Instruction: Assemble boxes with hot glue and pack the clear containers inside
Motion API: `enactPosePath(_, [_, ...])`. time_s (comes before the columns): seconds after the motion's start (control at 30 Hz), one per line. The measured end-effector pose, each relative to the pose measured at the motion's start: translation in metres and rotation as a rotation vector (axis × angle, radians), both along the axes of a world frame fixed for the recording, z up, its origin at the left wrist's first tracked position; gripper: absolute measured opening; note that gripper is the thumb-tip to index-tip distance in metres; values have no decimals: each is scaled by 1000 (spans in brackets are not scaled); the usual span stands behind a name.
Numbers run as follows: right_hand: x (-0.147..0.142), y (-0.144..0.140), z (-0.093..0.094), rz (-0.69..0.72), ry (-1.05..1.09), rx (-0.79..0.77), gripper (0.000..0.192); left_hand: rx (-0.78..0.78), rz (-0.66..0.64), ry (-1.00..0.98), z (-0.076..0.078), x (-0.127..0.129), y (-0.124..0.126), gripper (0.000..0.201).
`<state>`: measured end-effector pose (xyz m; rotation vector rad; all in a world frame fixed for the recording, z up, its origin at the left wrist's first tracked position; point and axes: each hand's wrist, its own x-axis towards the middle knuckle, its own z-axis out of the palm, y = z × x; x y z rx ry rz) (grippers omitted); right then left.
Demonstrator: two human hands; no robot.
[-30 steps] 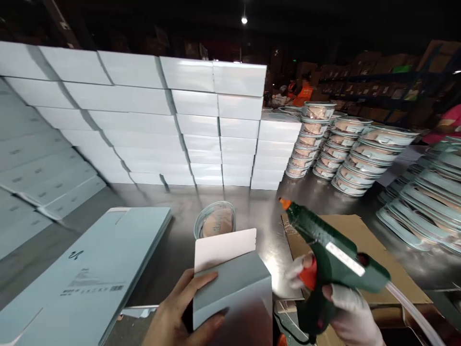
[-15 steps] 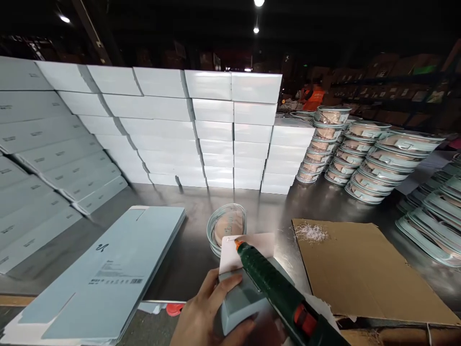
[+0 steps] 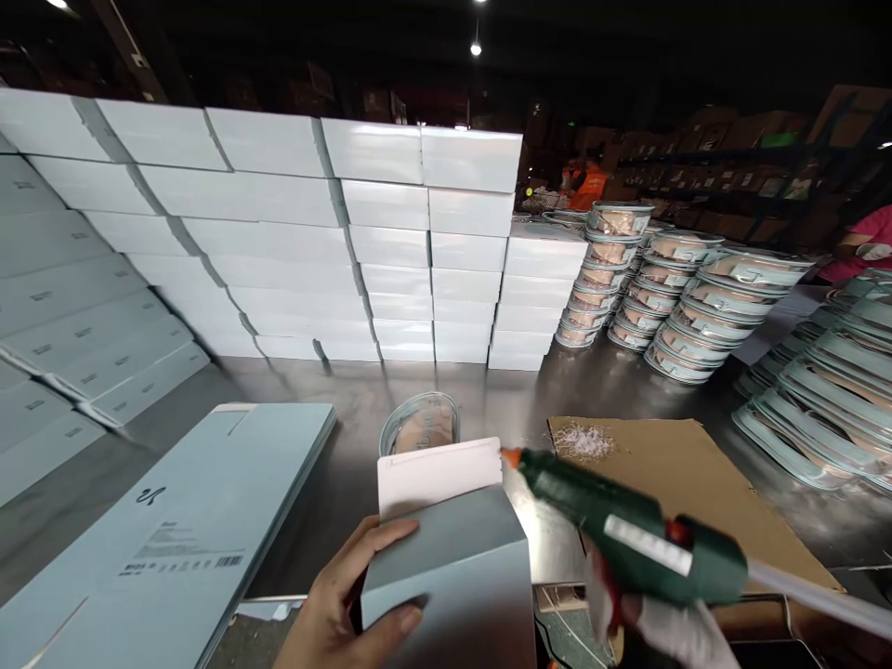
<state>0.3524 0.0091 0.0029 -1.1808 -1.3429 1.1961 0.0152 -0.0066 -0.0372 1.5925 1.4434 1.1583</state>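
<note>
My left hand [image 3: 341, 599] grips a pale blue-grey carton [image 3: 452, 567] at the near edge of the steel table [image 3: 362, 427], its white end flap [image 3: 439, 474] standing open and upward. My right hand [image 3: 669, 627], in a white glove, holds a green glue gun [image 3: 627, 525] whose orange nozzle [image 3: 510, 456] sits at the flap's right edge. A clear round container [image 3: 420, 425] with a beige item inside stands just behind the flap.
Flat blue carton blanks [image 3: 174, 520] lie at the left. Stacked white boxes [image 3: 313, 242] form a wall at the back. Stacks of round containers [image 3: 669, 297] stand at the right. A brown cardboard sheet [image 3: 683, 483] with glue crumbs lies at the right. People work in the background.
The glue gun's nozzle has moved from the flap's upper left to its right edge. Before that, the gun swung in from the right. The left hand kept holding the carton.
</note>
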Motion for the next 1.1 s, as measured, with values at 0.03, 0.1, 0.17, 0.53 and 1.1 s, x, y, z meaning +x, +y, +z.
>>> enactPosePath(0.03, [5,8,1,-37,77,-55,31,-12,-9,-51,-2,-2,-1,55])
enactPosePath(0.1, [18,27,0,-162,225,-207,28,-39,-13,-80,-6,-4,-5,59])
enactPosePath(0.17, [38,46,-6,-272,189,-334,31,-70,-23,-51,-11,-5,-9,61])
enactPosePath(0.53, [-3,20,6,94,-89,-44,110,-41,-143,30,-43,-8,-3,55])
enactPosePath(1.1, [-43,26,14,591,-469,513,67,12,-367,-227,14,7,9,24])
